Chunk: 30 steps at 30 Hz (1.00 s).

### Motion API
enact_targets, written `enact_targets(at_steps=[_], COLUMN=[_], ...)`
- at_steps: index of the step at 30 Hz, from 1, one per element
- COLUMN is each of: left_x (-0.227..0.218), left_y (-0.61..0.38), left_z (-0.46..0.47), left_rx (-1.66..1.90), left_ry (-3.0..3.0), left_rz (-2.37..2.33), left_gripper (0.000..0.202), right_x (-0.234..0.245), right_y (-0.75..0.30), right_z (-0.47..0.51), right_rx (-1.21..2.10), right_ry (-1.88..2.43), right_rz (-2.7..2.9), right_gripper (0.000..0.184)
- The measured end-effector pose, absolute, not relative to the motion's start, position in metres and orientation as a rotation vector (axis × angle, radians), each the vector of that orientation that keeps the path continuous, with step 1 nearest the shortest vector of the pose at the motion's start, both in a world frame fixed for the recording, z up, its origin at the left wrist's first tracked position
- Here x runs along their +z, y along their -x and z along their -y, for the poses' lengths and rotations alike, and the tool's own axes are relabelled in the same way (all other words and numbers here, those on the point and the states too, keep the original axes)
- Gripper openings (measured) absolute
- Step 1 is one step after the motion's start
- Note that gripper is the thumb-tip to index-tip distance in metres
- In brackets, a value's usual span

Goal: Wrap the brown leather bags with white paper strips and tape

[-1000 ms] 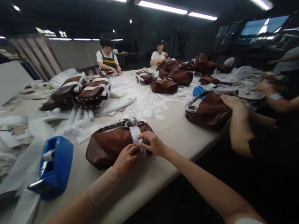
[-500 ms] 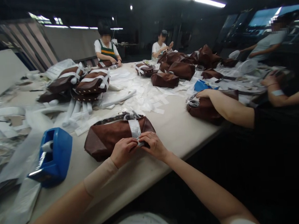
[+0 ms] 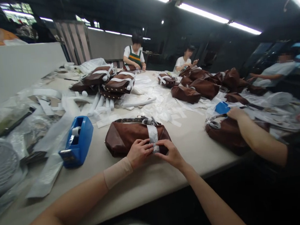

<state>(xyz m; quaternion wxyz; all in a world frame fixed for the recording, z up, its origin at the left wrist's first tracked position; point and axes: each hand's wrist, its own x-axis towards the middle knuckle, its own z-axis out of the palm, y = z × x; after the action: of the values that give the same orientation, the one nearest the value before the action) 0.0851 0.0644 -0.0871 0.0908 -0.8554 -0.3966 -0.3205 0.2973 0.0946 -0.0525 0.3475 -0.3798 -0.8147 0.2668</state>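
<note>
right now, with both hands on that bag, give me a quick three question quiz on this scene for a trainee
1. What do the left hand and right hand both hold? A a pair of scissors; B the white band round the brown bag; C a cardboard box.
2. True or false: the blue tape dispenser stands on the table to the left of the brown bag.
3. Fill in: the second bag, under a co-worker's hand, is ___ in colour.
Key: 1 B; 2 true; 3 brown.
</note>
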Motion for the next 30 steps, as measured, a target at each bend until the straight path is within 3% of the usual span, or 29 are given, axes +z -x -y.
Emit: enact_targets(at_steps=[3, 12, 18, 22, 30], left_x=[-0.090, -0.089, -0.090, -0.089, -0.101], left_y=[-0.086, -0.088, -0.090, -0.091, -0.087], left_z=[-0.064, -0.063, -0.063, -0.063, -0.068], left_rx=[-0.985, -1.083, -1.155, -1.176, -1.201], left_ry=[2.537, 2.525, 2.501, 2.488, 2.438], left_rz=[1.181, 1.138, 1.115, 1.081, 0.961], left_gripper=[0.020, 0.014, 0.016, 0.015, 0.022], right_x=[-0.035, -0.012, -0.017, -0.015, 0.041], right_y=[-0.289, -0.253, -0.249, -0.248, -0.270], right_z=[-0.121, -0.199, -0.202, -0.195, -0.153], right_rx=[1.027, 1.221, 1.332, 1.385, 1.218], right_ry=[1.271, 1.694, 1.677, 1.650, 1.511], right_rz=[1.760, 1.623, 1.545, 1.477, 1.339], right_gripper=[0.041, 0.026, 0.041, 0.028, 0.035])
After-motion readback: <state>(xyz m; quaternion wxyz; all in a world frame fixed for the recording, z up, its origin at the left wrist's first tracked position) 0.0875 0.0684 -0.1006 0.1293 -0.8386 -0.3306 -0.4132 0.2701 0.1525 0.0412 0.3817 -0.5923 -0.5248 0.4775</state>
